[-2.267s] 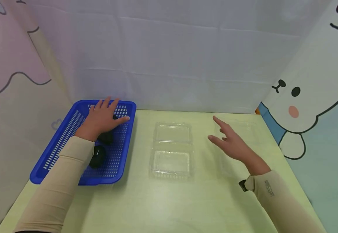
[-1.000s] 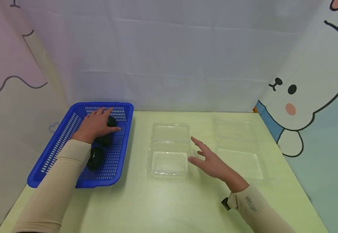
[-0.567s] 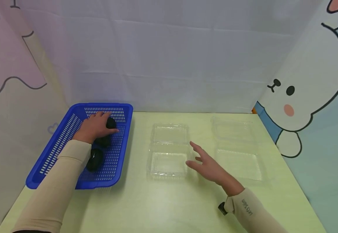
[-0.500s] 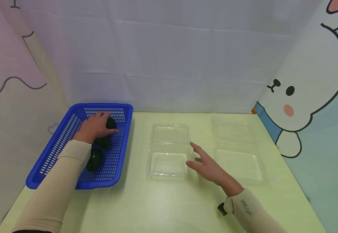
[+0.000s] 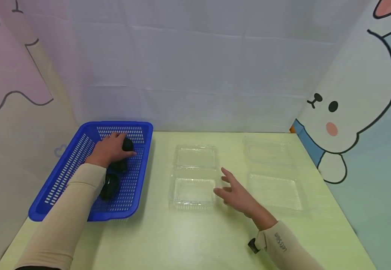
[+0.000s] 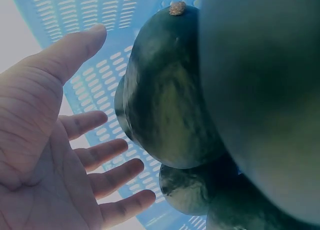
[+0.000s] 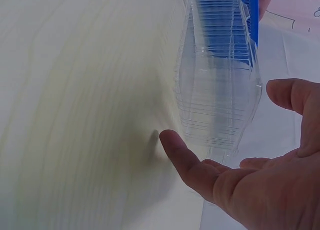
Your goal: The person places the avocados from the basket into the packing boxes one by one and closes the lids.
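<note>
Several dark green, glossy avocados (image 5: 109, 187) lie in the blue basket (image 5: 141, 187) at the left. Over its far part my left hand (image 5: 105, 150) reaches in, fingers spread and thumb out beside an avocado (image 5: 127, 144). From the left wrist, the open palm faces a large avocado (image 6: 165, 89) with a brown stem end, with a gap between thumb and fruit. An unfolded clear plastic clamshell box (image 5: 195, 191) lies mid-table. My right hand (image 5: 237, 195) hovers at its right side, fingers loosely bent; the right wrist view shows nothing between thumb and forefinger.
A second clear clamshell box (image 5: 276, 191) lies unfolded on the pale table (image 5: 182, 240), just beyond the right hand. A white curtain (image 5: 188, 82) hangs along the table's back edge, with printed cloth on both sides.
My left hand has come down and slightly nearer inside the basket, toward the avocados. My right hand has swung left and nearer, from above the right box to the middle box's edge.
</note>
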### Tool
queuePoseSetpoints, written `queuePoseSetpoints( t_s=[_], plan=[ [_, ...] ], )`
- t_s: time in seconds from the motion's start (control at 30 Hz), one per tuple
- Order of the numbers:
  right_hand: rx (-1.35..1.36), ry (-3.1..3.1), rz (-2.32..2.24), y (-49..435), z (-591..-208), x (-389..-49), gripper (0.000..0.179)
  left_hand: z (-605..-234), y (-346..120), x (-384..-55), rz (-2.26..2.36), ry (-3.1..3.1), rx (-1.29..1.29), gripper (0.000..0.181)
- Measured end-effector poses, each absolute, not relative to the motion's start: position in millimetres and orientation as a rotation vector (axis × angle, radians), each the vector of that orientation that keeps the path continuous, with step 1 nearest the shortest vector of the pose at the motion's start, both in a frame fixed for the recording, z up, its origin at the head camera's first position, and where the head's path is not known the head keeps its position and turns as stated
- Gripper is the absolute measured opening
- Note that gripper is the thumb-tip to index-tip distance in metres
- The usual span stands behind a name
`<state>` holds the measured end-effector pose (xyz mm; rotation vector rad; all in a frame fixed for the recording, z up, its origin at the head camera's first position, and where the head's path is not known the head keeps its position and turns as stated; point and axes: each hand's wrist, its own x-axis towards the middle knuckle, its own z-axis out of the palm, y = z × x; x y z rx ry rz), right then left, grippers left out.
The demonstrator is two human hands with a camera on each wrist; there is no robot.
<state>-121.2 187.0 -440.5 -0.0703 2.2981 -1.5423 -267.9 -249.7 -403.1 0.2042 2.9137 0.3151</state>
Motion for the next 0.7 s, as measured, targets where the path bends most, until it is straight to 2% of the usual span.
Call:
queuePoseSetpoints(
  t_s=[0.47, 0.7],
  plan=[
    [-0.043, 2.282, -1.600, 182.4, -449.6, -123.7, 0.083, -409.0, -248.5, -280.1, 0.281, 2.897, 0.220, 0.097],
    [-0.055, 2.292, -1.595, 182.4, -453.3, -125.2, 0.082, -409.7, -249.1, -283.5, 0.255, 2.886, 0.218, 0.085]
  ],
)
